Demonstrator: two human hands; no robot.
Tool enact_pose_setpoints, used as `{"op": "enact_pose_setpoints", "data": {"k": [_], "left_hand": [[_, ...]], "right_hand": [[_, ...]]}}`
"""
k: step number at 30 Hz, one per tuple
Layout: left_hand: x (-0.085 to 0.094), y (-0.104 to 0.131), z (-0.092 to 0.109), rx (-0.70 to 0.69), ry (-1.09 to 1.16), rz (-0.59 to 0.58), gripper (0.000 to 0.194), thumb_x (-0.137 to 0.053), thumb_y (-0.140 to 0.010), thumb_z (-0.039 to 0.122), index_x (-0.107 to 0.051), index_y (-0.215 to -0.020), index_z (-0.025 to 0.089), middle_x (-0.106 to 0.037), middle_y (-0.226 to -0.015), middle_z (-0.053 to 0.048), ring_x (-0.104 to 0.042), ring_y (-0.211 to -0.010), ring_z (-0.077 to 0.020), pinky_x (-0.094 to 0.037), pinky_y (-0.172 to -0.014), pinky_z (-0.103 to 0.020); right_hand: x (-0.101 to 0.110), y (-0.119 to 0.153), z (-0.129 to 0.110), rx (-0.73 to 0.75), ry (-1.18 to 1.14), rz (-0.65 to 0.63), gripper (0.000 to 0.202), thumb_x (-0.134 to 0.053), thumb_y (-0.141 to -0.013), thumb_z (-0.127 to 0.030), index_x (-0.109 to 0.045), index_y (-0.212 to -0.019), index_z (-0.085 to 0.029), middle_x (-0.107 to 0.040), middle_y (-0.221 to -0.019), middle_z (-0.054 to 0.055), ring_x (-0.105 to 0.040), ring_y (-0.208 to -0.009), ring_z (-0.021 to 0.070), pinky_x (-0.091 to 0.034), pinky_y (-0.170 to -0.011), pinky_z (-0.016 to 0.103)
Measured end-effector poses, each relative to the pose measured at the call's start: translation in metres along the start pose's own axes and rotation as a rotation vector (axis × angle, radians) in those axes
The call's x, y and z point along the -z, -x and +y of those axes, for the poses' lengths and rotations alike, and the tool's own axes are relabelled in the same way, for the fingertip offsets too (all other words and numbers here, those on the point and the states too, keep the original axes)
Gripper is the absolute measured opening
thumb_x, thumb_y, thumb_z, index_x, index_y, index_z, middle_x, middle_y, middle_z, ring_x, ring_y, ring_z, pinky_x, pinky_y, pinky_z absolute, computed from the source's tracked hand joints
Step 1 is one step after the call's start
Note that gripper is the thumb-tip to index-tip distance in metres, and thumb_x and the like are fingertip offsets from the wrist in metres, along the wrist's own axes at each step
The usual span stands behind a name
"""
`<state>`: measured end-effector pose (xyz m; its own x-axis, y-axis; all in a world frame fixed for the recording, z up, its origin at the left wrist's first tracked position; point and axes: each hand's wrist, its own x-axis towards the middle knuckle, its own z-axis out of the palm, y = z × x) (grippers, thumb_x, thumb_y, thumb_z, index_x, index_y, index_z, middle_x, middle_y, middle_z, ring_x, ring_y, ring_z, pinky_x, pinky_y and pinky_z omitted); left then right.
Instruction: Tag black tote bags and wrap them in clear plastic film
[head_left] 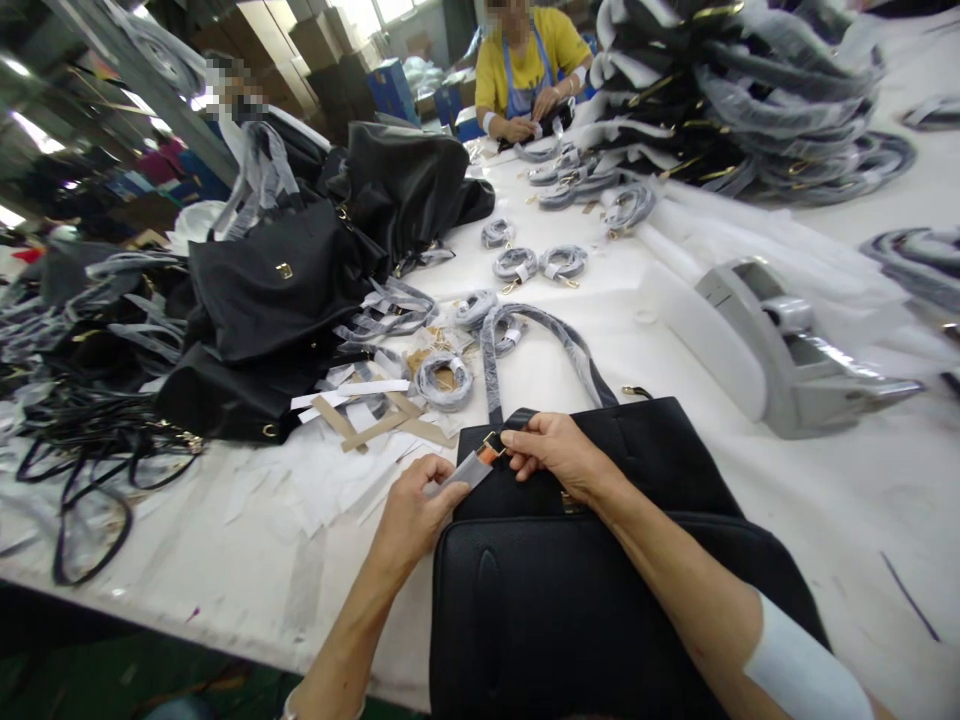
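A black handbag (585,610) lies on the white table in front of me, its plastic-wrapped handle (559,335) looping away at the top. My left hand (424,500) pinches a translucent grey strip (471,470) at the bag's upper left corner. The strip's end meets a gold buckle (491,445) with a bit of orange beside it. My right hand (559,455) is closed on a short black strap (519,418) at that buckle, above the bag's flap. The two hands are close together but apart.
Black bags (277,270) are heaped at the left. Paper strips (375,425) and coiled wrapped straps (444,380) lie beyond my left hand. A grey tape dispenser (795,350) stands at the right. Wrapped bags (787,110) are stacked behind; a person (529,70) works across the table.
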<state>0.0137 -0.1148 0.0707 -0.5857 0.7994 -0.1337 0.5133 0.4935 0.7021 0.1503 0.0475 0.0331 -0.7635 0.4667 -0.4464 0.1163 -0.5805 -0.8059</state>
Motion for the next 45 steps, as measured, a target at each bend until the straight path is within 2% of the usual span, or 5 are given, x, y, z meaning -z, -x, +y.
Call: {"op": "enact_pose_setpoints", "data": {"k": [10,18,26,36,45], "left_hand": [[0.001,-0.02,0.011,0.157,0.305,-0.218,0.028,-0.071,-0.069,0.044,-0.065,-0.07,0.016,-0.055,-0.061,0.003,-0.045,-0.057,-0.0114,-0.034,-0.057,-0.023],[-0.002,-0.017,0.008,0.113,0.178,-0.125,0.023,-0.07,-0.071,0.039,-0.065,-0.07,0.017,-0.058,-0.064,0.002,-0.049,-0.062,-0.0129,-0.036,-0.06,-0.023],[-0.005,-0.013,-0.01,0.176,0.27,-0.12,0.029,-0.069,-0.072,0.044,-0.063,-0.075,0.016,-0.06,-0.067,0.002,-0.052,-0.064,-0.0126,-0.038,-0.062,-0.023],[-0.012,-0.018,0.004,0.18,0.307,-0.147,0.031,-0.071,-0.072,0.046,-0.065,-0.076,0.015,-0.059,-0.066,0.003,-0.05,-0.062,-0.0106,-0.035,-0.059,-0.021],[-0.015,-0.027,0.026,0.114,0.244,-0.18,0.032,-0.069,-0.075,0.047,-0.068,-0.079,0.015,-0.064,-0.071,0.0,-0.052,-0.065,-0.0117,-0.038,-0.06,-0.021]], "right_hand": [[-0.002,0.0,-0.001,0.014,-0.051,-0.033,0.023,-0.078,-0.069,-0.027,-0.061,-0.064,-0.013,-0.063,-0.05,0.001,-0.055,-0.039,0.0084,-0.047,-0.038,0.018],[0.0,-0.001,0.0,0.013,-0.032,-0.043,0.023,-0.079,-0.069,-0.026,-0.06,-0.064,-0.013,-0.062,-0.049,0.0,-0.053,-0.039,0.008,-0.045,-0.036,0.017],[-0.002,0.0,-0.002,-0.003,0.02,-0.017,0.019,-0.075,-0.071,-0.023,-0.061,-0.066,-0.012,-0.062,-0.049,0.0,-0.054,-0.039,0.0074,-0.044,-0.035,0.015],[-0.004,0.002,-0.004,-0.005,0.031,0.008,0.019,-0.073,-0.073,-0.021,-0.06,-0.063,-0.013,-0.061,-0.048,-0.001,-0.051,-0.037,0.0066,-0.042,-0.036,0.016],[-0.003,0.004,-0.005,-0.005,0.13,0.041,0.022,-0.07,-0.075,-0.021,-0.057,-0.059,-0.013,-0.054,-0.041,-0.004,-0.042,-0.032,0.0038,-0.029,-0.033,0.015]]}}
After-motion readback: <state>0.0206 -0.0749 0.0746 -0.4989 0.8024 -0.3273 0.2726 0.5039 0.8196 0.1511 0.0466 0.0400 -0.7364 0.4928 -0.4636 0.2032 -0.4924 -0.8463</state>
